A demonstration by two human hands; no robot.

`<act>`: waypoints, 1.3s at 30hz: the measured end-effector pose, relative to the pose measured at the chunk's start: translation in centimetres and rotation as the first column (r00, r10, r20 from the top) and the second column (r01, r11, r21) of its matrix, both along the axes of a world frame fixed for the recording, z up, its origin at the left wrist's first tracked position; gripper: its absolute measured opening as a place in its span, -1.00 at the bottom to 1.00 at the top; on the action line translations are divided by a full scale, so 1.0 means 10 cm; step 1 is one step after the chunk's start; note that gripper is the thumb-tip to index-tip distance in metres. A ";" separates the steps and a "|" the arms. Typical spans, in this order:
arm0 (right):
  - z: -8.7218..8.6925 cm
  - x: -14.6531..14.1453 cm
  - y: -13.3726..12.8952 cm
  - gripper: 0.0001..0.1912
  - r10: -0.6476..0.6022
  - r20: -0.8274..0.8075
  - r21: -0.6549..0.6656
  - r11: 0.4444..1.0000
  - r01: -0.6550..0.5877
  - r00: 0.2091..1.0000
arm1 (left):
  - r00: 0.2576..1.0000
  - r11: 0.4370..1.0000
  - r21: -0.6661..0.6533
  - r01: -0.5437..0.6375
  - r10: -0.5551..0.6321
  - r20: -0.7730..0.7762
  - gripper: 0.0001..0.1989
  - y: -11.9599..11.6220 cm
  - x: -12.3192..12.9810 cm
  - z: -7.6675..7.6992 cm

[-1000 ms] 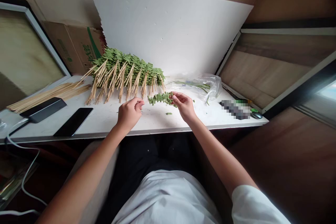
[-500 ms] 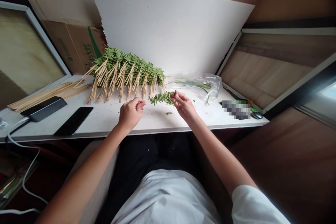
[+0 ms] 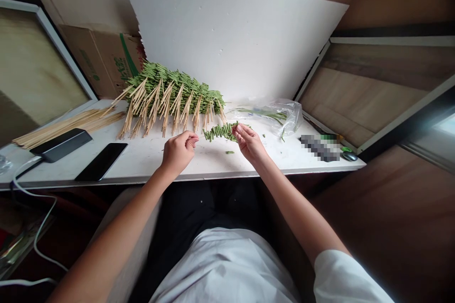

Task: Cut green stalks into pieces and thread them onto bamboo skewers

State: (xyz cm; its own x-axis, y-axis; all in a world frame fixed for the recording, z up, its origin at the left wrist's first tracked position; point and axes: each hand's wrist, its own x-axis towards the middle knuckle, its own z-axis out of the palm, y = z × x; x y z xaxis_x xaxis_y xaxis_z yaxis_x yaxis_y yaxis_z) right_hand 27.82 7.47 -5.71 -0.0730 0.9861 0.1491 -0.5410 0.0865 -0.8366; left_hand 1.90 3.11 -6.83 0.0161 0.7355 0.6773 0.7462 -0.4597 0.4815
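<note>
My left hand is closed around the end of a bamboo skewer, most of which its fingers hide. Short green bean pieces sit side by side across the skewer, between my two hands. At the right end of that row, my right hand pinches a single green bean piece between thumb and fingertips. More cut pieces lie on the white table behind and below the right hand, partly covered by it. One loose bean piece rests in front, between the hands.
Behind my hands is a stack of filled bean skewers, bare ends toward me. Plain skewers, a black box and a phone lie left. A clear plastic bag with long beans is right. A white board stands behind.
Both hands hold nearly the same pose, the right still pinching at the row's right end. The whole view has shifted very slightly.
</note>
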 end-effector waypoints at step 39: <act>-0.15 -0.08 0.01 -0.58 -0.053 0.217 0.062 0.997 0.041 0.975 | 0.999 0.999 0.007 -0.031 0.031 -0.035 -0.82 0.02 -0.01 -0.03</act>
State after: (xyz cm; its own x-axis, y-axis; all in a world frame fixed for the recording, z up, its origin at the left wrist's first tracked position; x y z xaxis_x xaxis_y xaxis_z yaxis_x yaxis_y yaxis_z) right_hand 27.00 7.54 -7.26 -0.0638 0.9796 0.1906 -0.3403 0.1582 -0.9269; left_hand 1.82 3.30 -7.17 0.0170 0.7317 0.6814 0.7765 -0.4391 0.4520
